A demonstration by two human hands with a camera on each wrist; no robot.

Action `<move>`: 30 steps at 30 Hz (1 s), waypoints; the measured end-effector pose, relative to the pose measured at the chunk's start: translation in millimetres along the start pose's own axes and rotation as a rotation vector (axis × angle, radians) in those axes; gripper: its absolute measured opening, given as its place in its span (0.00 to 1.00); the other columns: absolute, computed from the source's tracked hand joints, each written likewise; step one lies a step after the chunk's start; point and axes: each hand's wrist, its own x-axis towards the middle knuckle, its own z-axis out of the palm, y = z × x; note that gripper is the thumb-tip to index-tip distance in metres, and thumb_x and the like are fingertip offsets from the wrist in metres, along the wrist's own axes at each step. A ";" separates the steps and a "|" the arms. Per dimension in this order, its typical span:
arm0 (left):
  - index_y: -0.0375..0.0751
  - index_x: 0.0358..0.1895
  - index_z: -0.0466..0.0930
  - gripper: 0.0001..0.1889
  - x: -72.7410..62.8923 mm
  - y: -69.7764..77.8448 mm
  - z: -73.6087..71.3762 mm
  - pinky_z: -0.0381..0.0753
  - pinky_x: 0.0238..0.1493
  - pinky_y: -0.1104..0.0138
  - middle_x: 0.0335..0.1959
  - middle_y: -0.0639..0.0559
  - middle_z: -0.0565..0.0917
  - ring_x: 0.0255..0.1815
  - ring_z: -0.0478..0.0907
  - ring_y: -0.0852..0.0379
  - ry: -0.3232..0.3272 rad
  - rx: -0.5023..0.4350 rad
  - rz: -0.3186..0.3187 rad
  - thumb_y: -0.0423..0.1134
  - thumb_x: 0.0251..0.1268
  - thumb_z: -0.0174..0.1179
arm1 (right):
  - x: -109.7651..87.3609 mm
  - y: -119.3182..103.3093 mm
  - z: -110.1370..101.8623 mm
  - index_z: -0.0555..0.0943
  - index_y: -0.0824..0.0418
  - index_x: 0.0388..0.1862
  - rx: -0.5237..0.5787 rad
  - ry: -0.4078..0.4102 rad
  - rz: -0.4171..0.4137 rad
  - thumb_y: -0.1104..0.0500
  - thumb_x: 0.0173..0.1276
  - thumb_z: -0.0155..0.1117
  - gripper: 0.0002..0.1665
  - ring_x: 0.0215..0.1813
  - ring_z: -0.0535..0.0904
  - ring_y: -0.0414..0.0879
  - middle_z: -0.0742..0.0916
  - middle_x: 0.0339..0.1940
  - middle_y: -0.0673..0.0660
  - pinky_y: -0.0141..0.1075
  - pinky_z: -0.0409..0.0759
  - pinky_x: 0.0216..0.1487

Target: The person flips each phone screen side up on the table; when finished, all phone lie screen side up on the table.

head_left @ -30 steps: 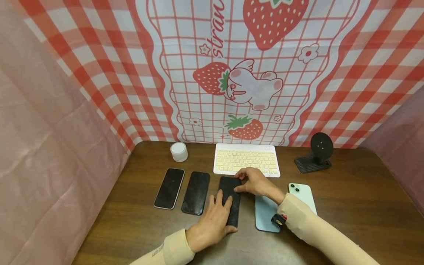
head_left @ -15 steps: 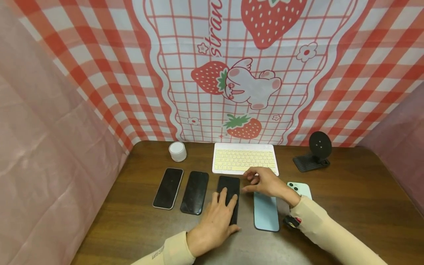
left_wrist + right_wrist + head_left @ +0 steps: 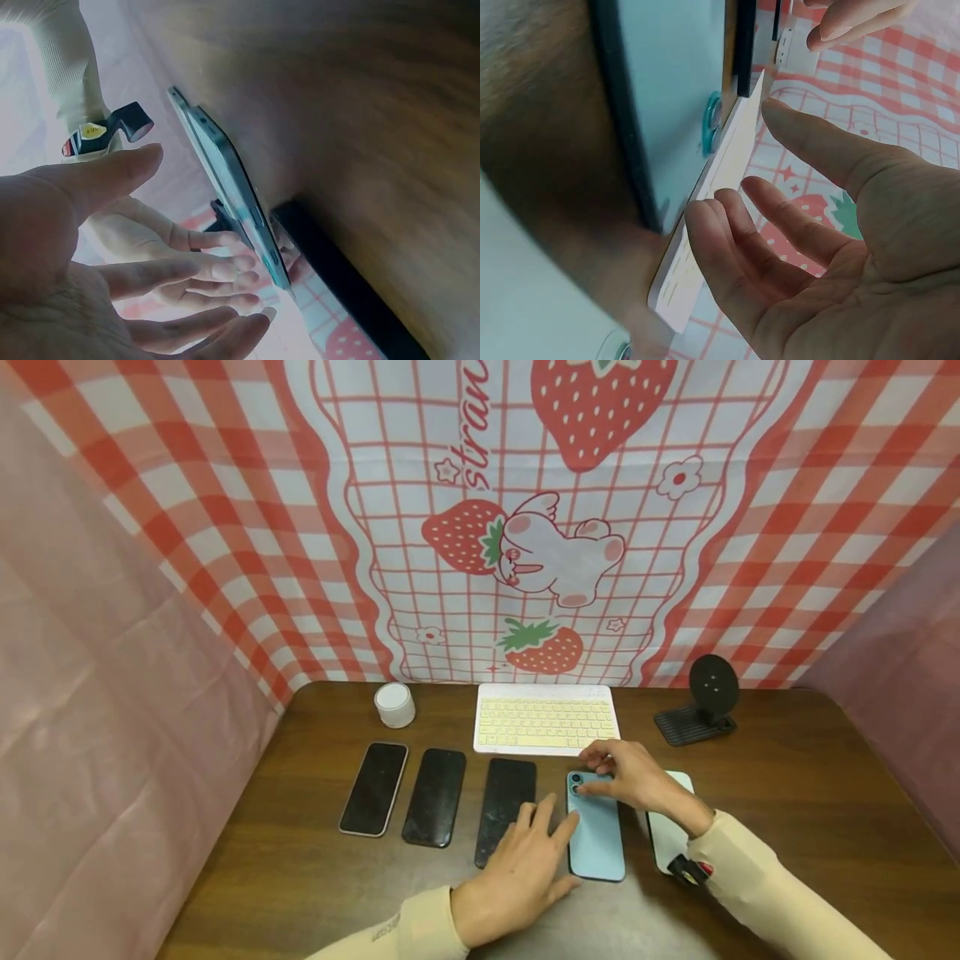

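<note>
A light blue phone [image 3: 597, 839] lies back side up on the table, its two camera lenses at the far left corner. My left hand [image 3: 521, 868] hovers between it and a dark phone [image 3: 504, 806], fingers spread and overlapping both in the head view. My right hand [image 3: 637, 781] is over the far end of the blue phone, fingers loosely bent. In the right wrist view a gap shows between those fingers and the blue phone [image 3: 671, 82]. The left wrist view shows the left fingers apart with nothing between them. A pale mint phone [image 3: 666, 835] lies partly under the right wrist.
Two more dark-screened phones [image 3: 375, 789] lie in the row at left. Behind the row sit a white keyboard with yellow keys [image 3: 546, 718], a small white cylinder [image 3: 394, 705] and a black folding stand [image 3: 708, 697]. A strawberry-print curtain [image 3: 555, 560] hangs behind the table.
Both hands have moved right, from the middle dark phone to the blue phone. The right fingers have left the dark phone's far edge. The dark phone now sits slightly tilted.
</note>
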 end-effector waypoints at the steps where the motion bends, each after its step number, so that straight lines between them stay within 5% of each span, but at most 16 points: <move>1: 0.45 0.77 0.70 0.41 0.9 1.9 0.9 0.86 0.52 0.59 0.76 0.35 0.68 0.66 0.73 0.45 -0.003 0.004 0.007 0.59 0.65 0.71 | -1.2 1.1 -0.3 0.86 0.65 0.48 -0.007 0.004 0.001 0.55 0.57 0.83 0.24 0.43 0.85 0.49 0.90 0.41 0.58 0.41 0.83 0.46; 9: 0.48 0.76 0.71 0.42 9.0 18.7 9.4 0.84 0.52 0.64 0.74 0.37 0.70 0.59 0.76 0.47 -0.025 0.075 0.044 0.62 0.62 0.71 | -9.9 11.0 -2.2 0.86 0.64 0.47 -0.029 0.037 0.007 0.55 0.57 0.84 0.23 0.43 0.86 0.50 0.90 0.41 0.58 0.43 0.83 0.46; 18: 0.57 0.78 0.68 0.43 22.1 39.8 15.4 0.84 0.56 0.60 0.78 0.41 0.68 0.68 0.73 0.43 -0.181 0.171 -0.022 0.68 0.62 0.67 | -13.3 21.0 -1.7 0.86 0.64 0.49 0.010 0.030 0.006 0.55 0.58 0.83 0.24 0.43 0.86 0.48 0.91 0.46 0.60 0.42 0.85 0.46; 30: 0.62 0.77 0.68 0.41 33.0 55.8 21.4 0.82 0.62 0.62 0.76 0.44 0.71 0.70 0.73 0.41 -0.199 0.290 -0.027 0.72 0.63 0.62 | -14.7 25.0 0.8 0.86 0.65 0.49 0.044 0.038 -0.010 0.57 0.58 0.83 0.23 0.41 0.84 0.46 0.90 0.41 0.56 0.38 0.83 0.45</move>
